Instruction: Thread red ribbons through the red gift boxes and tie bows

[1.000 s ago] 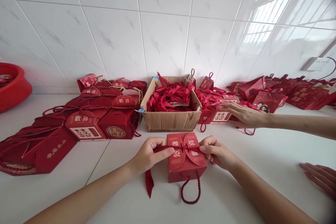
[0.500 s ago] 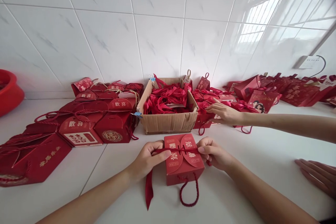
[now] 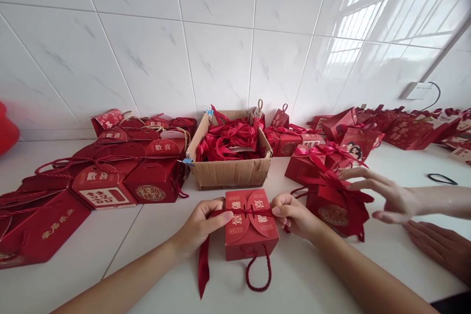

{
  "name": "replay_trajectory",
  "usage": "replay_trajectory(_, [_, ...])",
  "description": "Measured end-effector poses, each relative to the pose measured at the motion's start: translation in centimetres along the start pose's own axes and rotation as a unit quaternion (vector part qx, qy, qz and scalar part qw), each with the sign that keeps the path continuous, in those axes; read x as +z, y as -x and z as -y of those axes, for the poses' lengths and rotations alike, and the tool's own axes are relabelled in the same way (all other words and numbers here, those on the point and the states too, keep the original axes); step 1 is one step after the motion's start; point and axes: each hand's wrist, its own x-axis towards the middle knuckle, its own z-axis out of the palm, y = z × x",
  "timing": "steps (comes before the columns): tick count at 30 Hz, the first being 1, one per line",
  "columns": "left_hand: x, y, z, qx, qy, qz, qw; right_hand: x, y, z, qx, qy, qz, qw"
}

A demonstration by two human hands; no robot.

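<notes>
A small red gift box [image 3: 252, 243] with gold characters stands on the white table in front of me. A dark red ribbon [image 3: 203, 267] crosses its top, one tail hanging down at the left. My left hand [image 3: 209, 223] pinches the ribbon beside the box's left edge, thumb on top. On the right edge, my right hand [image 3: 294, 215] grips the ribbon's other side between thumb and fingers. A twisted cord handle [image 3: 258, 289] loops from the box's near side onto the table.
A cardboard box [image 3: 231, 174] of red ribbons stands behind. Red boxes [image 3: 154, 176] fill the left side. Another person's hand [image 3: 390, 194] is over a bowed red box [image 3: 333, 206] at the right; a further hand [image 3: 439, 250] rests on the table. A black loop [image 3: 442, 179] lies beyond.
The other person's hand has moved right and nearer, and a bowed red box now stands beside it. The view has shifted slightly. Both my hands keep their hold on the ribbon.
</notes>
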Motion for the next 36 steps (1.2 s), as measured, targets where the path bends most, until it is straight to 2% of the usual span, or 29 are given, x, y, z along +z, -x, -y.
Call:
replay_trajectory(12, [-0.09, 0.05, -0.20, -0.010, 0.014, 0.008, 1.000, -0.48, 0.03, -0.10, -0.003, -0.002, 0.022, 1.000])
replay_trajectory(36, [-0.26, -0.12, -0.21, -0.024, 0.032, 0.028, 0.999, -0.42, -0.04, 0.12, 0.001, -0.010, 0.026, 1.000])
